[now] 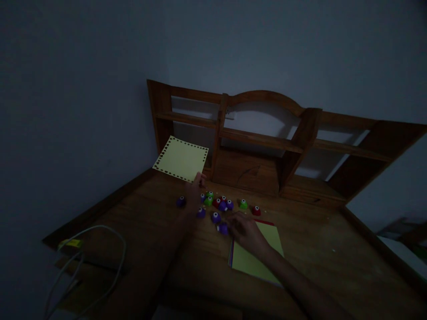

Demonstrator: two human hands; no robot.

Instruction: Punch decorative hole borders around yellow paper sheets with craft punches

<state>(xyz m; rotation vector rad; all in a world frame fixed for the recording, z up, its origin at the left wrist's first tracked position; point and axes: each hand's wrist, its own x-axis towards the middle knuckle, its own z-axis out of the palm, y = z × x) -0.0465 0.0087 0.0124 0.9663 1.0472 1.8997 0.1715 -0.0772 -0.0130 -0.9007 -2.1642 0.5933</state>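
My left hand (198,183) pinches the lower right edge of a pale yellow sheet of paper (183,159), held up over the back left of the desk. Small dark cut-out shapes line the sheet's edges. Below it, several small craft punches with round white tops are scattered: purple (215,217), green (243,204) and red (256,210). My right hand (244,229) hovers over a stack of coloured paper (256,260), yellow on top. Its fingers are bent but apart, close by a tipped purple punch (223,229); dim light hides whether they touch.
A wooden shelf unit (262,138) stands along the back of the desk (310,258). Tiny pale scraps dot the desktop. A white cable (123,249) loops at the lower left, near a yellow object (71,243). A wall rises on the left.
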